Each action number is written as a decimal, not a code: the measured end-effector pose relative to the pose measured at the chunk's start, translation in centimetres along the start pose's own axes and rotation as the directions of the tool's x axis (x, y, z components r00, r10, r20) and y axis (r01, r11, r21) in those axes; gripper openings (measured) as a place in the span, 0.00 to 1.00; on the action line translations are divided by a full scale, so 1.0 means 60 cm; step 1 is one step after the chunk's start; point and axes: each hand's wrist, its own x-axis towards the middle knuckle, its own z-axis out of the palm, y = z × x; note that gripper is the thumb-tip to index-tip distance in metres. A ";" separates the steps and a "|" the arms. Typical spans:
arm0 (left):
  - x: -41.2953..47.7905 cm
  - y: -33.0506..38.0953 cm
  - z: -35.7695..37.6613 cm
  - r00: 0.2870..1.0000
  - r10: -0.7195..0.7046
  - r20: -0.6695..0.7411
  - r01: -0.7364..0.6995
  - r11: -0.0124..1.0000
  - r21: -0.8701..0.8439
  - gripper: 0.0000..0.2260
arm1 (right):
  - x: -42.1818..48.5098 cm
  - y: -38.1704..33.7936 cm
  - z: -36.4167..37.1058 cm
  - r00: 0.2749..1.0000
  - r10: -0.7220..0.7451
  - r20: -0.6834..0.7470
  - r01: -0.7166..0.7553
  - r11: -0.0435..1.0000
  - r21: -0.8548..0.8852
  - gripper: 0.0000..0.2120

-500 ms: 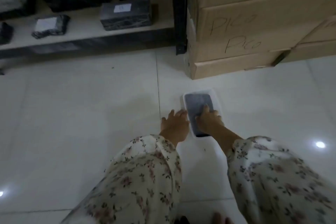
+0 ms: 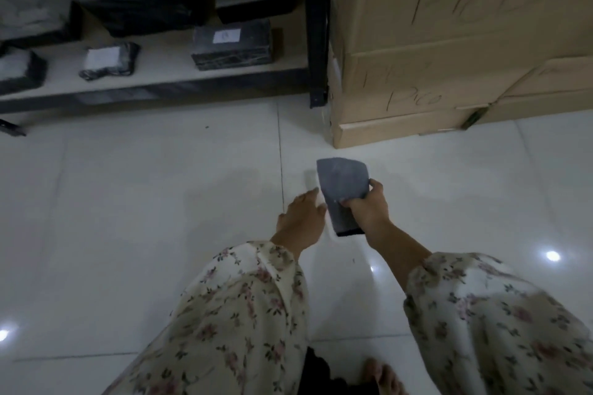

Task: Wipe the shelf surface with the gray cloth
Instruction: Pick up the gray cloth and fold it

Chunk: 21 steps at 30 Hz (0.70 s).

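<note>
On the floor at 6 o'clock of the shelf (image 2: 154, 74): gray cloth (image 2: 343, 184) lifted from its white tray (image 2: 309, 178).
Head view: right hand (image 2: 369, 207) is clenched on the cloth's lower half; left hand (image 2: 301, 218), at 9 o'clock of it, is spread flat and empty. Cloth appears light, soft and limp; bunch it in the palm. Shelf surface, at 11 o'clock, not yet wiped.

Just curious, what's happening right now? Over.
Right hand gripping gray cloth. Left hand open, empty. Shelf unwiped, parcels on it.
</note>
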 end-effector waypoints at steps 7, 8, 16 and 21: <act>-0.191 0.134 -0.188 0.989 -0.070 -0.128 -0.015 0.823 -0.567 0.19 | -0.227 -0.189 -0.105 0.976 -0.078 0.205 0.028 0.971 0.236 0.30; -0.223 0.154 -0.223 0.987 -0.098 -0.125 -0.003 0.776 -0.631 0.19 | -0.264 -0.222 -0.122 0.967 -0.093 0.237 0.031 0.966 0.256 0.30; -0.505 0.304 -0.523 0.994 -0.039 -0.098 -0.073 0.423 -0.903 0.12 | -0.569 -0.502 -0.246 0.863 -0.238 0.446 0.030 0.905 0.425 0.24; -0.632 0.378 -0.675 0.985 0.036 -0.167 -0.168 0.373 -0.912 0.17 | -0.701 -0.658 -0.315 0.786 -0.353 0.508 0.049 0.855 0.517 0.23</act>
